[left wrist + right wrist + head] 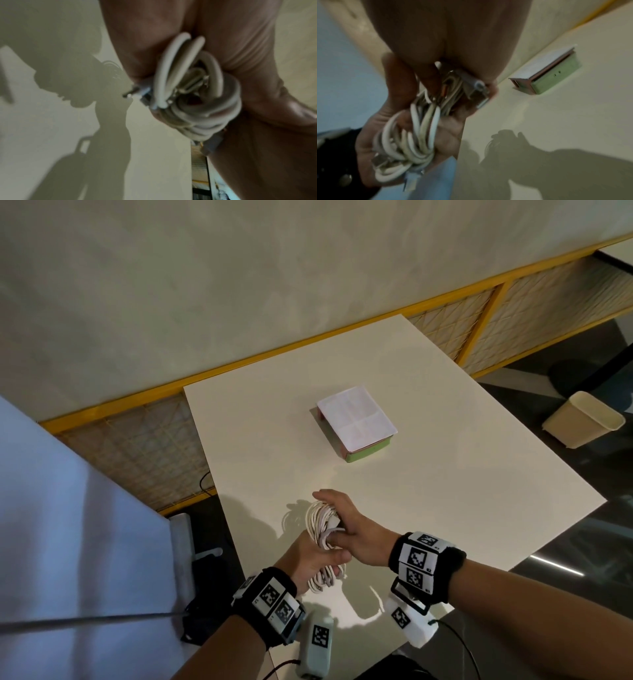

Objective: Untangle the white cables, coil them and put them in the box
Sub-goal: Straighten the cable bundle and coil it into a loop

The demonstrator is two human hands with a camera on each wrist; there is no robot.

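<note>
Together, both hands hold the coiled white cables (323, 539) above the near surface (445, 474). Left grip (317, 563) wraps the lower loops; right grip (356, 530) clasps the top. Farther off sits the box (356, 422).

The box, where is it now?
In the head view the box sits closed mid-table, beyond both hands gripping the cable bundle.

Bare table (445, 474) lies between the hands and the closed box (356, 422).
</note>
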